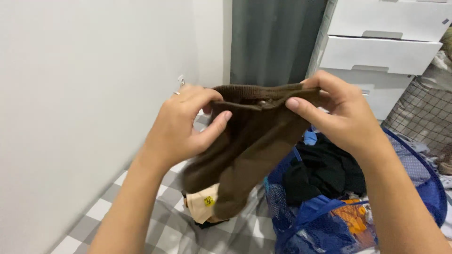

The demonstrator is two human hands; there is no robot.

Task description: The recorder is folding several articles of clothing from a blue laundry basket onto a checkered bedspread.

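Head view, looking down. I see my left hand (186, 124) at about 9 o'clock from the frame centre, its thumb and forefinger pinched shut on the left end of the ribbed cuff of a pair of brown socks (245, 146). A ring shows on one finger of this hand. My right hand (336, 113) sits at about 3 o'clock, thumb pressed against the right end of the same cuff with the fingers curled behind it, so it too is closed on the fabric. The two hands stand at nearly the same height and are equally near the cuff; neither leads.

The cuff edge runs between the hands roughly from 9 to 3 o'clock, stretched almost level. From that edge the socks hang with their long axis toward 7 o'clock, the toes ending low and left of centre. I judge that two socks lie one on the other, though the overlap hides the exact edges.

Below the toes, at 6 o'clock, lies a cream garment (203, 207) with a small yellow tag, resting on a grey-and-white checked bed (165, 235). At 4 to 5 o'clock stands a blue mesh hamper (423, 183) holding dark clothes (325, 171). A white wall (84, 94) fills 9 o'clock; a grey curtain (273, 37) is at 12, and white drawers (381, 51) at 1 to 2 o'clock.
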